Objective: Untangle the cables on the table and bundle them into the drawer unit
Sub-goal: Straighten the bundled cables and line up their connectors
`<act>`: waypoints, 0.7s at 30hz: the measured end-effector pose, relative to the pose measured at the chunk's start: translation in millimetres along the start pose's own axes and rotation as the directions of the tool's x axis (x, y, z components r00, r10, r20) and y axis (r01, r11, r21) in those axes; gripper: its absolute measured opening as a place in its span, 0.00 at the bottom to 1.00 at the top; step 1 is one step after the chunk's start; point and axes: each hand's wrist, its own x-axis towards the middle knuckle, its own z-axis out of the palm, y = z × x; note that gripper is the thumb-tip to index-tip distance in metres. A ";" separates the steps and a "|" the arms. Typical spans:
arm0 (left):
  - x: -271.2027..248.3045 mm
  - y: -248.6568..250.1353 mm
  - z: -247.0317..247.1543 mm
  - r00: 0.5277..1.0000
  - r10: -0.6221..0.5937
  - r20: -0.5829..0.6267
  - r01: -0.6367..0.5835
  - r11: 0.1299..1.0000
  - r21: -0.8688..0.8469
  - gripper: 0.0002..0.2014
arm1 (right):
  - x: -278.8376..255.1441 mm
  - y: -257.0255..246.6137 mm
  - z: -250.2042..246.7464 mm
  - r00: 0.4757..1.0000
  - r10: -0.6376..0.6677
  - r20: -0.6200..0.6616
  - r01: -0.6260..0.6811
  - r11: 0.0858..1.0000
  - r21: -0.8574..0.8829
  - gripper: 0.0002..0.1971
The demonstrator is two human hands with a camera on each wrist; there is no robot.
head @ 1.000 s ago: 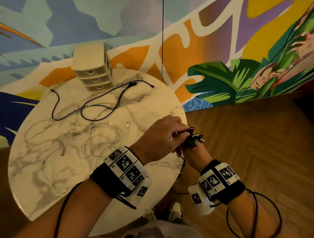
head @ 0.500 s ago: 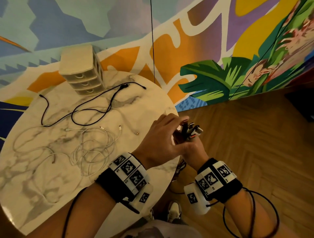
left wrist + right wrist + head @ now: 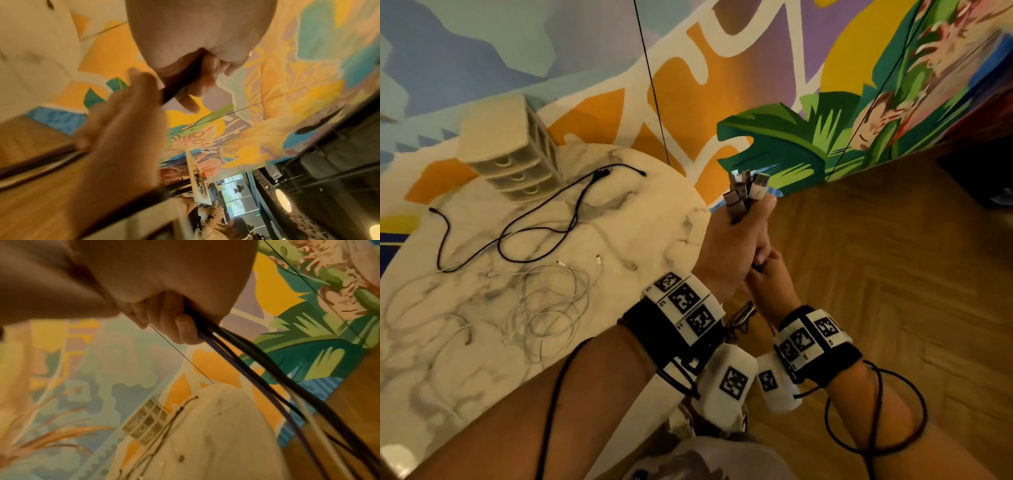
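Off the table's right edge, my left hand (image 3: 736, 240) grips a bunch of dark cables just under their USB plugs (image 3: 744, 190), which stick up above the fist. My right hand (image 3: 767, 274) sits directly beneath it, curled round the same cables (image 3: 246, 361), which hang down past my wrists (image 3: 743, 315). On the marble table (image 3: 654, 219) lie a loose black cable (image 3: 534, 222) and a tangle of white cables (image 3: 544, 301). The beige drawer unit (image 3: 513, 154) stands at the table's far edge, its drawers closed.
A painted mural wall rises right behind the table and the drawer unit. Wooden floor (image 3: 893, 274) spreads to the right under my hands. Black sensor leads loop off both forearms. My shoes show below the table edge.
The plug bundle has risen and passed into my left hand's grip. My right hand has slid down the cables to sit below the left. The view has shifted.
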 end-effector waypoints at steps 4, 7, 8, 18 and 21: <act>5.3 4.7 14.7 0.998 -0.034 0.051 0.032 0.998 0.049 0.21 | -0.7 12.5 -13.9 0.999 0.023 -0.027 -0.025 0.997 -0.067 0.19; 7.6 -1.2 22.1 0.991 -0.101 0.090 0.091 0.989 0.114 0.25 | -0.5 8.5 -16.7 0.996 -0.089 -0.033 0.087 0.995 -0.046 0.24; 7.9 -0.6 25.0 0.990 -0.104 0.093 0.090 0.986 0.137 0.26 | -0.1 11.7 -17.9 0.995 -0.100 -0.019 0.099 0.994 -0.042 0.25; 22.7 72.9 5.9 0.830 0.406 0.382 -0.550 0.485 0.680 0.10 | 5.8 129.8 -70.8 0.876 0.474 -0.087 -0.470 0.799 -0.375 0.15; 27.3 81.4 2.6 0.743 0.470 0.477 -0.633 0.262 0.728 0.14 | -1.2 161.4 -85.6 0.808 0.579 -0.109 -0.553 0.680 -0.481 0.16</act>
